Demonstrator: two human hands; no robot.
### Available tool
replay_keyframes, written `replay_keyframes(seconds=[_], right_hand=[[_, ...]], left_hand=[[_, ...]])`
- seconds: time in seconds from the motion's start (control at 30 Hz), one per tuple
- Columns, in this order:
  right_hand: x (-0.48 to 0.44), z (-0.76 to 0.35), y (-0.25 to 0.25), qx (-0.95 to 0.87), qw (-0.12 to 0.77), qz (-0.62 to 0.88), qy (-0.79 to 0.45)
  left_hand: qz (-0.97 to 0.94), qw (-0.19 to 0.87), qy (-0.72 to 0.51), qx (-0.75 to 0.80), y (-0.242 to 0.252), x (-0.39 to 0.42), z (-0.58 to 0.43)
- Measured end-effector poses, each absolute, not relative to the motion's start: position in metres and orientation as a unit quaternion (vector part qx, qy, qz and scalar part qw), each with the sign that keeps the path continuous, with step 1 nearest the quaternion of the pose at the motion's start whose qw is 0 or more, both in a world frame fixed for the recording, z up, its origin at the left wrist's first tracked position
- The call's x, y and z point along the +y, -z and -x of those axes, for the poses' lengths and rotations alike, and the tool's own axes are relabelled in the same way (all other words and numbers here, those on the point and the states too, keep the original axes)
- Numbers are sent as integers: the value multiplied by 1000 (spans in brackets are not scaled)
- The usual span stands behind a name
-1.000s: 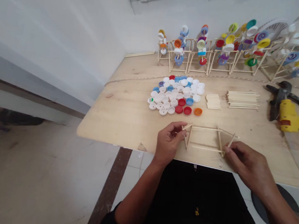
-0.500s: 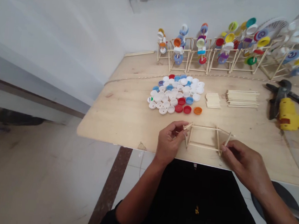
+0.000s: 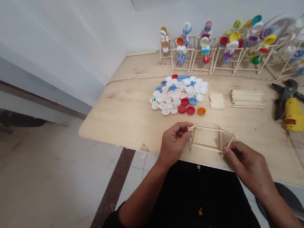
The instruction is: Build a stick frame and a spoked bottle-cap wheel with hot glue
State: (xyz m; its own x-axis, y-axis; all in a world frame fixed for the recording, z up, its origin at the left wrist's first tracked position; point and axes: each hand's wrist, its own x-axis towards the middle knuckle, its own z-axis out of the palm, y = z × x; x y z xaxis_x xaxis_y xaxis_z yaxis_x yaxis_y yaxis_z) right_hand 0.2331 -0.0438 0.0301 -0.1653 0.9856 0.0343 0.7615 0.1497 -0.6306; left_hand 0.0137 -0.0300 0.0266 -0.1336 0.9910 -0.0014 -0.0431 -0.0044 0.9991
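Observation:
A small frame of thin wooden sticks [image 3: 206, 147] is held near the table's front edge, with triangular ends joined by long crosspieces. My left hand [image 3: 173, 141] pinches its left end between thumb and fingers, partly hiding the sticks there. At the opposite end, the thumb and fingers of my right hand [image 3: 246, 164] are closed on a slanting stick of the same frame. Beyond the frame lie many bottle caps [image 3: 179, 95], mostly white, with some blue, red and orange. A bundle of short sticks [image 3: 217, 101] and a bundle of longer sticks [image 3: 247, 99] lie to their right.
Finished-looking stick stands with colourful cap wheels [image 3: 205, 51] line the wall at the back. On the right are a yellow glue gun [image 3: 298, 115] and black-handled pliers [image 3: 288, 93]. A twisted cord [image 3: 144, 78] crosses the wooden table [image 3: 119, 118].
Both hands keep their hold on the stick frame, with barely any movement. The right fingers have shifted very slightly left, and the view has tilted a little.

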Motion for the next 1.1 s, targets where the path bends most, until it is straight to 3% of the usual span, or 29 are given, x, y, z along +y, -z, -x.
replay_keyframes(seconds=[1.1], right_hand=[[-44,-231,-33,-729,217,603,-242]], left_hand=[[-485,470,-519,524,-26,-29,-14]])
